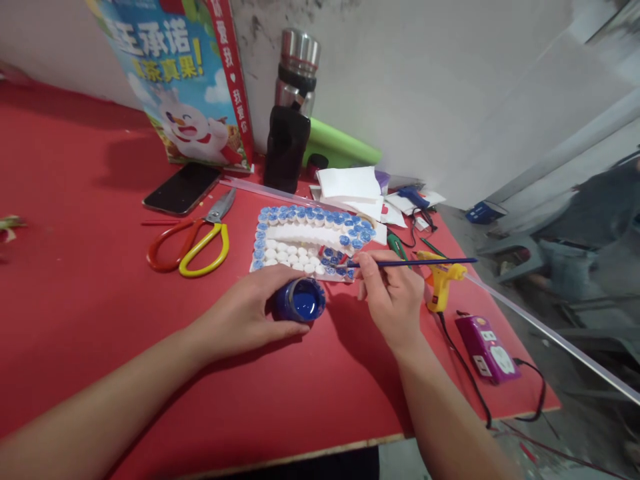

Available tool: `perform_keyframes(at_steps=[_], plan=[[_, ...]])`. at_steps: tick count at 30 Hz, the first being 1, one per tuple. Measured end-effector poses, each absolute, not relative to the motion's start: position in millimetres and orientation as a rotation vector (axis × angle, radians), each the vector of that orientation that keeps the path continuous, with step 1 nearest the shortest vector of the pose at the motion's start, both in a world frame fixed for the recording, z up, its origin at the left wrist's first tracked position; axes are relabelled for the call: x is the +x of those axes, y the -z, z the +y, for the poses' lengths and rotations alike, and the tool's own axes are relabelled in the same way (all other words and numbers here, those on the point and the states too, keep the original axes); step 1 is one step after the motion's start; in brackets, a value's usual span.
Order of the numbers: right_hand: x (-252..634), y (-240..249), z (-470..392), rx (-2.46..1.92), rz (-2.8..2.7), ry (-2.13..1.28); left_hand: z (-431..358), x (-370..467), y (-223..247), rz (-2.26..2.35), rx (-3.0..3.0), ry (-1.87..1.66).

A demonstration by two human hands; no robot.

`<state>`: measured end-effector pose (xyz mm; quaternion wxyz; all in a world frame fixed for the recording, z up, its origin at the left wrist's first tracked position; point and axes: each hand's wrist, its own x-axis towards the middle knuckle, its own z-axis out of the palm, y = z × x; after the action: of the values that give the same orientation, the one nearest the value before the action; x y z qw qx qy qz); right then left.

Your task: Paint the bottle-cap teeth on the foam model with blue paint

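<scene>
My left hand [253, 308] is wrapped round a small open jar of blue paint [300, 301], tilted so that the paint inside shows. In my right hand [393, 293] a thin dark blue paintbrush [425, 263] is pinched, its tip pointing left over the board. Beyond the jar lies a white board [305, 237] covered with small round pieces. Blue pieces line its top and left edges and its right part, while those in the lower middle are white. The brush tip is over the lower right part, near blue and white pieces; whether it touches them I cannot tell.
Scissors [203, 247] and a phone [181, 189] lie left of the board. Behind stand a printed bag [185, 87], a black object [287, 150] and a metal bottle [299, 67]. White papers [350, 187], a yellow glue gun [441, 283] and a purple power box [487, 348] are at right.
</scene>
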<state>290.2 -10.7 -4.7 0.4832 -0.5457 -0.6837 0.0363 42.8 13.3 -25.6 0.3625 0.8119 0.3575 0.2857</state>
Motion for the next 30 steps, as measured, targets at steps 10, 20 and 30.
perform_keyframes(at_steps=[10, 20, 30], plan=[[288.8, 5.8, -9.5, -1.338, -1.77, -0.011, 12.5, 42.8, 22.9, 0.939, 2.063, -0.699], [290.9, 6.4, -8.4, -1.398, -1.726, -0.055, 12.4, 42.7, 23.4, 0.939, 2.075, -0.703], [291.4, 6.2, -8.3, -1.382, -1.738, -0.074, 12.9, 42.4, 23.3, 0.926, 2.071, -0.705]])
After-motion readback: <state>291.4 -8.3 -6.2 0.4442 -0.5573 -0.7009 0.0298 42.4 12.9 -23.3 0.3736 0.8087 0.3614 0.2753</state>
